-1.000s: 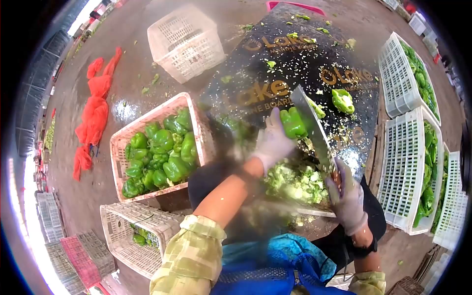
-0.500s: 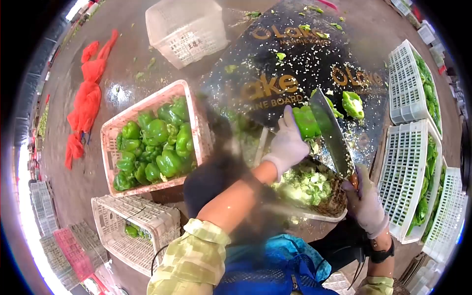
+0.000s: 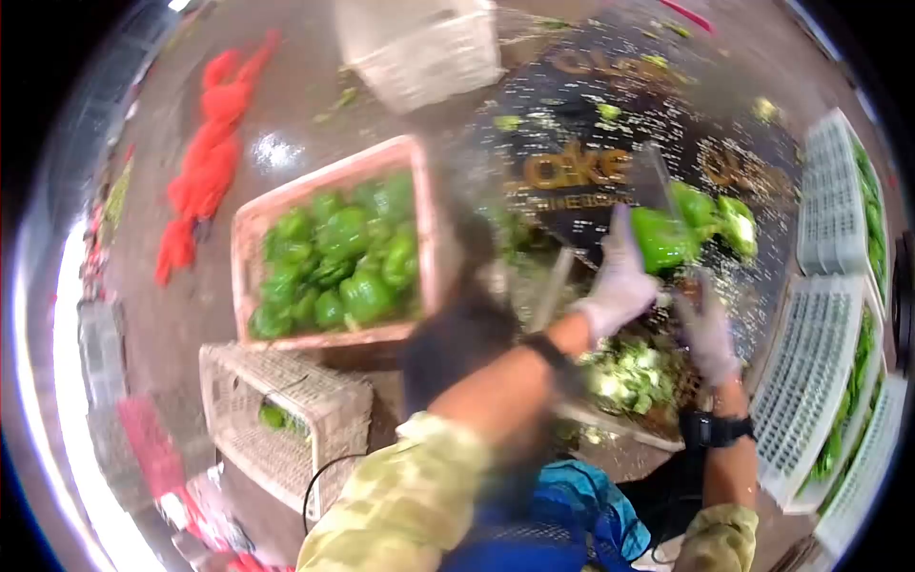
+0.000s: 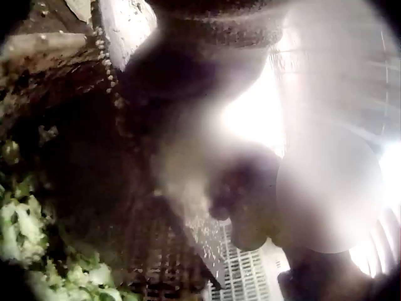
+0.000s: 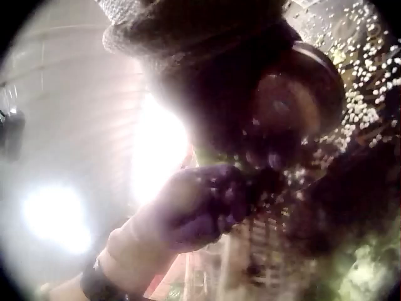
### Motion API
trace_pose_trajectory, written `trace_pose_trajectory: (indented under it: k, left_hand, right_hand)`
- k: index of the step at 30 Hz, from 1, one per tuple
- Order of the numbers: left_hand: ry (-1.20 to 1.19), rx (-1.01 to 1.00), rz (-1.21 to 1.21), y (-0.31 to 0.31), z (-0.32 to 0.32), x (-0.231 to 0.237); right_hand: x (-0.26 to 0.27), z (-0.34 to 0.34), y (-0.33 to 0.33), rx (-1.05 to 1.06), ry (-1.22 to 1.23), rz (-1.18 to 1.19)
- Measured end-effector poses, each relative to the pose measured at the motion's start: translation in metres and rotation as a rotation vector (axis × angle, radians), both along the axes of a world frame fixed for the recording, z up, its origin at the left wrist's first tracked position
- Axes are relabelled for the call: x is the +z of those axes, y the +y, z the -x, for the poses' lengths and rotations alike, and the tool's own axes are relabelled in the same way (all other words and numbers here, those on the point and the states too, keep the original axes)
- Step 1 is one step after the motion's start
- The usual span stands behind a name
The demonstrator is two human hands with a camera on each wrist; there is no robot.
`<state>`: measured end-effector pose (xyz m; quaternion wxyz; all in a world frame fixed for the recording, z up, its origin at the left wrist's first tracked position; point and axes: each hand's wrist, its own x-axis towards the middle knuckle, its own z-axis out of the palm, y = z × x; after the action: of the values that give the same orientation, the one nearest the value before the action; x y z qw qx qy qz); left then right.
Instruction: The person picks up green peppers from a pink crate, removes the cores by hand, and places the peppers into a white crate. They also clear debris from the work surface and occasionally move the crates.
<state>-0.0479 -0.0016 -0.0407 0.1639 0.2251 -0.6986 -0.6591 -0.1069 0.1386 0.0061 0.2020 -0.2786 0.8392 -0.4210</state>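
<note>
My gloved left hand (image 3: 620, 286) holds a green bell pepper (image 3: 658, 246) at the near edge of the black board. The gloved right hand (image 3: 707, 334) grips a knife with a broad blade (image 4: 203, 241), seed-speckled in the left wrist view. Its round handle end (image 5: 291, 103) shows beyond the right hand in the right wrist view. In the head view the blade is blurred, standing right by the pepper. A cut green pepper piece (image 3: 739, 227) lies just past the held one. Below both hands, pale pepper cores and scraps (image 3: 629, 377) fill part of a container.
A pink crate (image 3: 419, 210) full of green bell peppers stands at the left. An overturned crate (image 3: 286, 419) lies nearer, with a few peppers inside. The seed-strewn black board (image 3: 591, 105) extends ahead. White crates (image 3: 810, 372) of green peppers line the right. Red netting (image 3: 205, 172) lies farther left.
The head view has swung, so the scene is shifted and blurred. The knife blade, earlier slanting beside the pepper, now stands more upright against it. The left hand keeps hold of the pepper.
</note>
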Motion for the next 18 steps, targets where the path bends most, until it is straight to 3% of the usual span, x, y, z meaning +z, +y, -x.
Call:
trace_pose_trajectory:
  k: [1, 3, 5, 6, 7, 9, 10, 11, 13, 15, 17, 18]
  left_hand:
    - [0.202, 0.051, -0.097, 0.002, 0.007, -0.004]
    - [0.339, -0.113, -0.335, -0.006, 0.008, 0.029]
    - [0.215, -0.088, -0.334, -0.019, 0.002, 0.057]
    - [0.154, -0.078, -0.335, -0.026, -0.002, 0.071]
    - [0.175, -0.02, -0.394, -0.036, -0.004, 0.08]
    - [0.164, 0.064, -0.478, -0.062, -0.014, 0.107]
    - [0.187, 0.143, -0.335, -0.083, -0.011, 0.102]
    - [0.132, 0.171, -0.325, -0.103, -0.018, 0.113]
    - [0.022, 0.224, -0.309, -0.144, -0.033, 0.136]
    - [-0.166, 0.228, -0.004, -0.202, -0.029, 0.076]
    - [-0.387, 0.193, 0.358, -0.257, -0.038, 0.012]
    - [-0.428, 0.171, 0.117, -0.269, -0.058, 0.018]
  right_hand:
    - [0.009, 0.008, 0.001, -0.074, -0.056, -0.102]
    - [-0.002, 0.034, 0.009, -0.196, -0.052, 0.039]
    - [0.015, 0.046, 0.013, -0.206, 0.041, 0.025]
    - [0.027, 0.031, 0.003, -0.386, -0.088, 0.225]
    - [0.046, 0.016, -0.002, -0.362, -0.016, 0.151]
    - [0.06, -0.014, -0.009, -0.307, -0.1, 0.205]
    - [0.069, -0.029, -0.012, -0.229, -0.109, 0.119]
    - [0.062, -0.04, -0.016, -0.094, 0.079, 0.145]
    - [0.091, -0.068, -0.027, -0.153, -0.341, -0.156]
    - [0.055, -0.067, -0.014, 0.091, 0.002, -0.111]
    - [0.055, -0.073, -0.016, -0.005, -0.105, -0.051]
    - [0.037, -0.07, -0.005, -0.021, -0.103, -0.009]
